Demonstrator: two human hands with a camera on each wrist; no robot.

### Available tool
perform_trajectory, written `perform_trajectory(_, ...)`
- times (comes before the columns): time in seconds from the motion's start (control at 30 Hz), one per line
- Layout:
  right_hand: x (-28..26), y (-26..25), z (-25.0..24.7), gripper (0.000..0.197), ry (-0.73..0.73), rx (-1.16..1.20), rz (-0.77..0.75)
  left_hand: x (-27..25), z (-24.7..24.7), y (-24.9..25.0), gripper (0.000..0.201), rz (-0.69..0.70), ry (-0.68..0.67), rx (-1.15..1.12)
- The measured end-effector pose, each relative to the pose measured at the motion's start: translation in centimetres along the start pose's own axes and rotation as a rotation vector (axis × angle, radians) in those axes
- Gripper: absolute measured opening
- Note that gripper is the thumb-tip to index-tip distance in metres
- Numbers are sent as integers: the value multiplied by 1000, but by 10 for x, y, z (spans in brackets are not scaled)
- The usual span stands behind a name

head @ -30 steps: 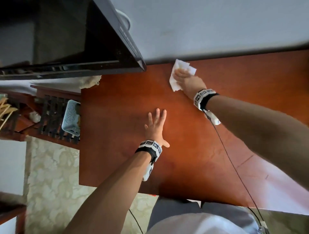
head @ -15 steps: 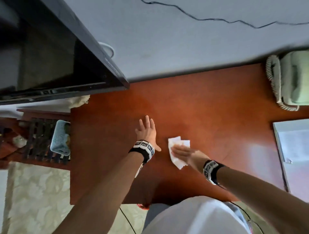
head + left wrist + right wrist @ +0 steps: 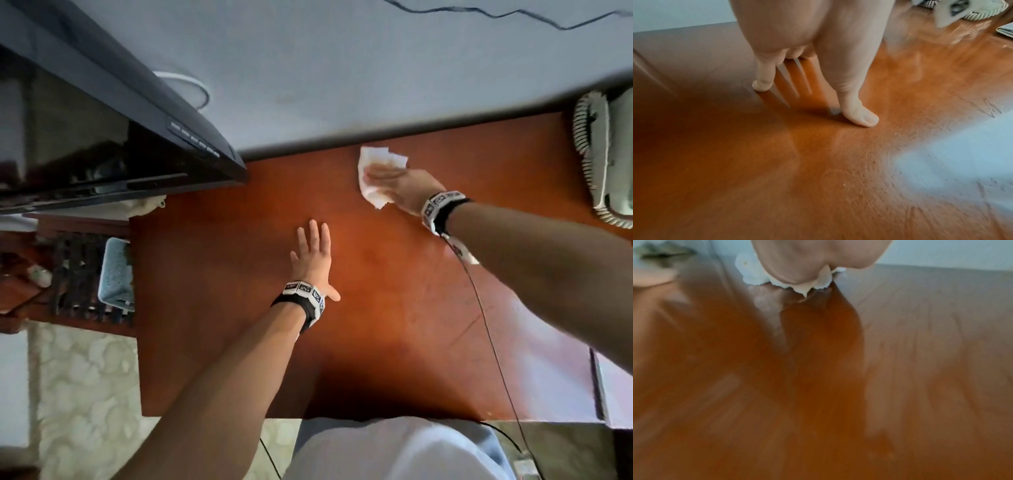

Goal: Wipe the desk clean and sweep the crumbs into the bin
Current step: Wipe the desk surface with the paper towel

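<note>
Left hand [image 3: 313, 258] is laid flat, fingers extended; right hand [image 3: 399, 186] is stretched forward, palm turned downward, both arms extended.

Open desk middle, crowded edges

Bare desk [image 3: 394, 308] between both hands; the monitor [image 3: 102, 137] overhangs far-left, the telephone [image 3: 609, 154] blocks far-right.

Both forearms are bare, and each wrist wears a black strap [image 3: 301, 305] ringed with white blocks printed with black square markers. A thin black cable [image 3: 486, 329] trails from the right wristband [image 3: 442, 209] toward the frame's lower right. A pale garment [image 3: 394, 452] fills the bottom centre.
</note>
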State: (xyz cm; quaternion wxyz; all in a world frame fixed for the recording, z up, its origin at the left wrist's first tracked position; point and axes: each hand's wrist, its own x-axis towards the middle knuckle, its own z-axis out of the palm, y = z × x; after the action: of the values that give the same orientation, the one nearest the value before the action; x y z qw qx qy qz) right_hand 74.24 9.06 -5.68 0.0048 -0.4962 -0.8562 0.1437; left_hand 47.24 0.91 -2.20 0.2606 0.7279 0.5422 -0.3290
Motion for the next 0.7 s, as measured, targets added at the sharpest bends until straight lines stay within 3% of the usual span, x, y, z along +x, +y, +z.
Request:
perform_trajectory(0.07, 31, 23, -22, 43, -7, 51, 158, 1, 1, -2, 165, 2, -11, 0)
perform_trajectory(0.17, 49, 22, -44, 29, -63, -8, 231, 2, 2, -3, 166, -1, -11, -4)
perform_trajectory(0.27, 38, 5, -25, 57, -160, -133, 262, 1, 3, -5, 165, 3, -7, -20)
perform_trajectory(0.33, 9, -6, -1, 65, -118, -128, 188, 0, 2, -5, 165, 6, -2, -23)
perform_trajectory(0.43, -55, -27, 31, 52, -21, 111, 149, -3, 0, -5, 165, 1, 0, -38)
perform_trajectory(0.53, -120, -67, 55, 68, 18, 117, 68, -6, -3, -4, 166, 0, 11, -48)
perform_trajectory(0.7, -198, -125, 67, 83, -82, 179, -32, -11, -4, -2, 168, -10, 26, -85)
